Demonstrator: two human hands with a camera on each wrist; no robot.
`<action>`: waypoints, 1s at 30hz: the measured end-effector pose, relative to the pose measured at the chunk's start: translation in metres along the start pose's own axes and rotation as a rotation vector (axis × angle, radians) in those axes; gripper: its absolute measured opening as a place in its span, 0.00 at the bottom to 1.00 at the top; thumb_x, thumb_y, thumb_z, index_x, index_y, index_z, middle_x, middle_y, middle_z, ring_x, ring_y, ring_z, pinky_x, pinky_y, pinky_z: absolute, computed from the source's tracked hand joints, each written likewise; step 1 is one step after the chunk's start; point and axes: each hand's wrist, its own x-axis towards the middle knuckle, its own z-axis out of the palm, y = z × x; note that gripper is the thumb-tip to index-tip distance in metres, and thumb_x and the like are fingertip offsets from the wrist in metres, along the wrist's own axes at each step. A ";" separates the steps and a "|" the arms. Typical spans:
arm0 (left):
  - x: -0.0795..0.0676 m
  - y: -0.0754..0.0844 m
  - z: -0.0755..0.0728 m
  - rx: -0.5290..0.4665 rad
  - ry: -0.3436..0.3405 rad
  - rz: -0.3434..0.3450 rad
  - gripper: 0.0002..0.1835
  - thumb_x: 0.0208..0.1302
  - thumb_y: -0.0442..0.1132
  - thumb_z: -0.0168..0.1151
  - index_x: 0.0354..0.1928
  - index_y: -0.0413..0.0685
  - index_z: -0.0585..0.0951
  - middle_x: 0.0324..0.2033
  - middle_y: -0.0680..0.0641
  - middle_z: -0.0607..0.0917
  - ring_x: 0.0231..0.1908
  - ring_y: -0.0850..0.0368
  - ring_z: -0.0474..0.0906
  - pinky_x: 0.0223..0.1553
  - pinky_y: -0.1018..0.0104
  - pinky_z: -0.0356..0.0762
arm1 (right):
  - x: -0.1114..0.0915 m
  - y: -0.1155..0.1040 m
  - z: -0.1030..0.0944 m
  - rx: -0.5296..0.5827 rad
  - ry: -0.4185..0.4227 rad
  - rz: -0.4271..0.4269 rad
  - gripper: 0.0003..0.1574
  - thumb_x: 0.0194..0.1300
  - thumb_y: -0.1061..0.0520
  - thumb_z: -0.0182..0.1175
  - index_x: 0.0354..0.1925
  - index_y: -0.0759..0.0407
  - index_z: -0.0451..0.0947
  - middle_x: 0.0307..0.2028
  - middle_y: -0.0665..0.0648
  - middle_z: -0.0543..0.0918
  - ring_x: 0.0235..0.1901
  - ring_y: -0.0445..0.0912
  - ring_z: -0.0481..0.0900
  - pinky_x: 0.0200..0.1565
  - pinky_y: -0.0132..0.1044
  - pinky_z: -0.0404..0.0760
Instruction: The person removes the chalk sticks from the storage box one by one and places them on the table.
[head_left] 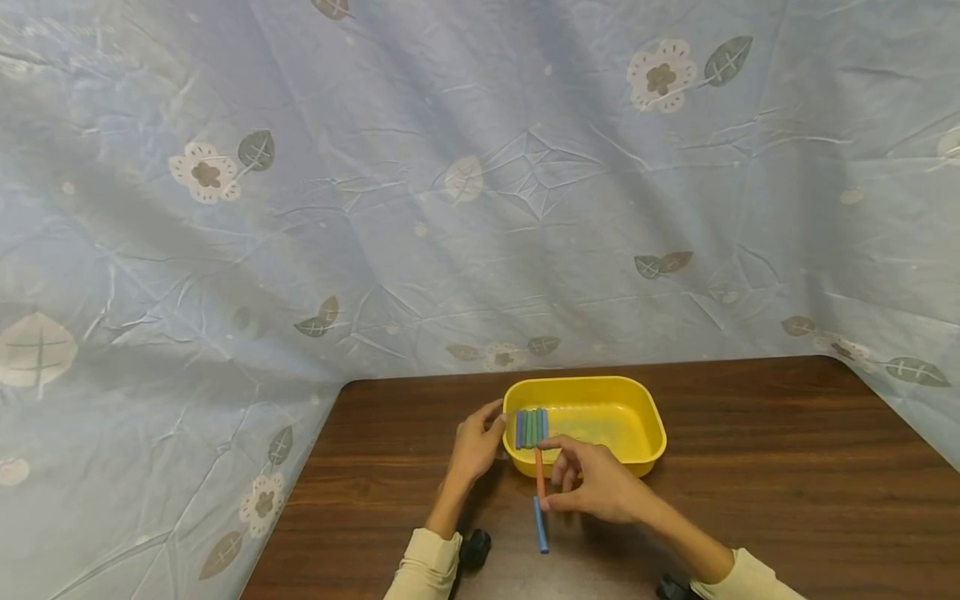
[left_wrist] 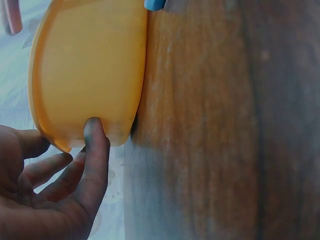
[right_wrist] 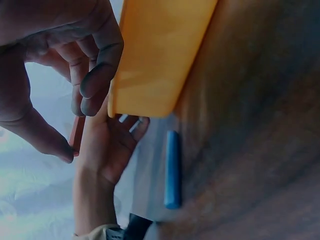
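A yellow plastic tub [head_left: 592, 381] stands on the table, with several coloured chalk sticks [head_left: 532, 427] lying side by side at its left end. My left hand [head_left: 476, 443] grips that end, thumb at the rim and fingers against the outer wall [left_wrist: 90, 70]. Between the thumb and index finger of my right hand [head_left: 600, 483] is an orange chalk stick [head_left: 540, 473], held lengthwise over the tub's near rim. A blue chalk stick [head_left: 541, 525] lies on the table in front of the tub, below the right hand. The right wrist view shows it apart from the tub [right_wrist: 160, 65].
The dark wood-grain table [head_left: 750, 450] extends to both sides of the tub. Behind it hangs a pale flowered curtain [head_left: 420, 250], which also comes down along the left and right edges. Black straps [head_left: 475, 550] sit at both wrists.
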 end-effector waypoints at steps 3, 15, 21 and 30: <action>-0.001 0.000 0.000 -0.014 -0.003 -0.006 0.23 0.82 0.40 0.57 0.73 0.40 0.78 0.59 0.31 0.87 0.53 0.37 0.90 0.34 0.61 0.94 | -0.004 0.002 0.003 0.022 -0.018 0.006 0.48 0.63 0.50 0.80 0.73 0.66 0.71 0.36 0.54 0.86 0.28 0.39 0.84 0.31 0.30 0.86; 0.000 -0.002 0.000 0.008 -0.007 -0.009 0.24 0.82 0.42 0.57 0.73 0.40 0.77 0.58 0.32 0.88 0.53 0.38 0.90 0.39 0.57 0.95 | -0.015 0.013 0.010 0.023 -0.061 0.023 0.48 0.62 0.50 0.80 0.73 0.64 0.71 0.36 0.50 0.85 0.29 0.37 0.81 0.30 0.30 0.84; 0.001 -0.004 0.000 -0.061 -0.027 -0.024 0.25 0.82 0.41 0.57 0.75 0.39 0.75 0.58 0.29 0.87 0.47 0.36 0.91 0.32 0.53 0.95 | -0.018 0.017 0.014 0.025 -0.067 0.029 0.48 0.61 0.51 0.81 0.73 0.64 0.73 0.35 0.51 0.85 0.29 0.36 0.80 0.28 0.29 0.82; 0.001 -0.003 0.001 -0.064 -0.024 -0.021 0.25 0.82 0.40 0.57 0.74 0.38 0.75 0.58 0.28 0.87 0.47 0.36 0.91 0.31 0.53 0.95 | -0.022 0.024 0.024 0.010 -0.085 0.021 0.47 0.58 0.53 0.83 0.69 0.68 0.74 0.33 0.49 0.85 0.27 0.34 0.79 0.28 0.27 0.81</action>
